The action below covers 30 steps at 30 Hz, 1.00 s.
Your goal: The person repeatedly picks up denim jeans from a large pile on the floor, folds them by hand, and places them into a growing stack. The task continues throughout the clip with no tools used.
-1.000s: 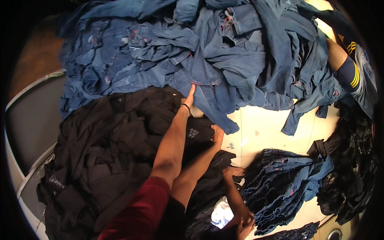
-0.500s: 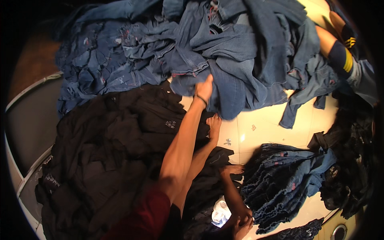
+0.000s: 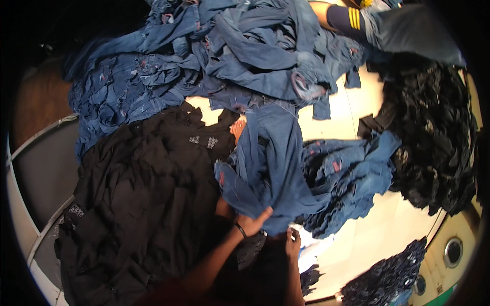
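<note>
A blue denim garment (image 3: 270, 173) is stretched from the far denim pile (image 3: 245, 46) down toward me. My left hand (image 3: 255, 222), with a dark band at its wrist, is closed on the garment's near end, thumb on top. My right hand (image 3: 292, 245) is just right of that end, fingers curled together. Whether it pinches the denim edge or something else I cannot make out. To the right, a bunched heap of gathered denim (image 3: 347, 178) lies partly under the garment. A heap of black cloth (image 3: 153, 204) spreads left of my hands.
Another person's leg (image 3: 352, 20), in a dark sock with yellow stripes, is at the upper right. Below it lies a black cloth heap (image 3: 429, 137). A dark blue bundle (image 3: 385, 278) is at the lower right. A grey panel with a pale frame (image 3: 43, 178) borders the left.
My left hand has drawn a denim garment from the far pile back toward me. The view has shifted right. My right hand is now beside the garment's near end.
</note>
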### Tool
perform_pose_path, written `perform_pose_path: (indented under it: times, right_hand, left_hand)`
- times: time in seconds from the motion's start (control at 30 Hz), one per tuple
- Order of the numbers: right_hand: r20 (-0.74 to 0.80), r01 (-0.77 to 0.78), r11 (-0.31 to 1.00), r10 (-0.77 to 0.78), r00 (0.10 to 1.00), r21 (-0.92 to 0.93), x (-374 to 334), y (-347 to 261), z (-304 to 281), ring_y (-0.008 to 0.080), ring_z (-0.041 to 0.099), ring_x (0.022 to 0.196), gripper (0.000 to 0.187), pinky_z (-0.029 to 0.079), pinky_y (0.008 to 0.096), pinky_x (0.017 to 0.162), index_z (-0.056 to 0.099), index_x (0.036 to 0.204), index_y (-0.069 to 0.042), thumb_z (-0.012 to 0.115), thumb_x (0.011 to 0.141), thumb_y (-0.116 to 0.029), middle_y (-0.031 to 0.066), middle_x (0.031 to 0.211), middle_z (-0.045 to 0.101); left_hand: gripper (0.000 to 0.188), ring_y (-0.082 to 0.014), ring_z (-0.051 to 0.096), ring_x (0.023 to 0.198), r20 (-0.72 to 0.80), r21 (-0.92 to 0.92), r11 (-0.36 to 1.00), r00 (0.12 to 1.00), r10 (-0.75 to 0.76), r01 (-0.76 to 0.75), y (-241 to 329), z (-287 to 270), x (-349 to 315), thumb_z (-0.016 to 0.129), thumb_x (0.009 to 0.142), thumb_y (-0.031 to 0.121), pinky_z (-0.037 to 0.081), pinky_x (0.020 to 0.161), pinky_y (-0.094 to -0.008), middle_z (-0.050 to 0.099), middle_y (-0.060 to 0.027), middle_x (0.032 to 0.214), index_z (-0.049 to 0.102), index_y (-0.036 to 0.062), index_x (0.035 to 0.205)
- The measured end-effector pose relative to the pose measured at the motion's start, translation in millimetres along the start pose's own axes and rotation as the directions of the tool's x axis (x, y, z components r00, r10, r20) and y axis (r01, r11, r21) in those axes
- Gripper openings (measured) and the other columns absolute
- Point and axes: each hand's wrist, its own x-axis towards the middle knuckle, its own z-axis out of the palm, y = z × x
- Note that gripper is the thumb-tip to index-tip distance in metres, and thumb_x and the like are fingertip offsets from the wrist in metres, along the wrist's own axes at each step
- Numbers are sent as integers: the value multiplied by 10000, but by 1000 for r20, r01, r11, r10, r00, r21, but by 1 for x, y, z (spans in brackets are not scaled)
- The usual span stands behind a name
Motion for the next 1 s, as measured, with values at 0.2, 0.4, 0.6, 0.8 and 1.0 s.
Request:
perform_pose_path:
  times: [0.2, 0.4, 0.6, 0.8, 1.0]
  right_hand:
    - [81, 74, 997, -74, 994, 2, -17, -15, 1, 308, 659, 1108, 504, 501, 405, 981, 655, 1238, 47, 662, 1008, -401, 226, 1162, 700]
    - [94, 137, 917, -185, 978, 376, 20, -124, 2, 279, 630, 1155, 474, 480, 377, 1016, 626, 1301, 41, 643, 1028, -346, 205, 1257, 660]
    - [125, 232, 729, -399, 908, 644, 4, -188, -2, 177, 618, 1096, 377, 475, 332, 983, 651, 1245, 25, 683, 1015, -272, 91, 1163, 702]
    - [10, 353, 673, -472, 881, 650, -82, -193, -38, 147, 604, 1116, 356, 465, 322, 990, 654, 1273, 18, 665, 1029, -240, 55, 1197, 685]
    - [-260, 395, 512, -317, 912, 762, -46, -228, -87, 142, 594, 1083, 416, 473, 321, 975, 602, 1328, 32, 605, 1061, -286, 73, 1177, 677]
  left_hand:
    - [507, -471, 516, 1297, -129, 382, 920, 991, -41, 88, -53, 13, 20, 553, 1005, 429, 263, 1184, -627, 605, -220, 1394, 659, 19, 1282]
    - [622, -447, 323, 1483, 296, 735, 482, 866, 403, -476, -29, 28, -101, 581, 967, 365, 16, 1181, -771, 553, -201, 1474, 492, 83, 1514]
    - [525, -351, 610, 1205, 584, 485, 737, 801, 129, -472, 20, -74, -40, 554, 1032, 363, 444, 1058, -384, 578, -196, 1408, 542, 32, 1438]
    - [1282, -325, 283, 1544, 264, -531, 763, 783, 563, -370, 129, -146, 35, 348, 761, 1002, 201, 1225, -529, 299, -151, 1676, 188, 96, 1654]
    - [1125, -247, 551, 1340, 722, 23, 733, 519, 458, -680, 260, -154, -13, 881, 756, 432, 390, 1137, -381, 589, -218, 1425, 307, -132, 1541]
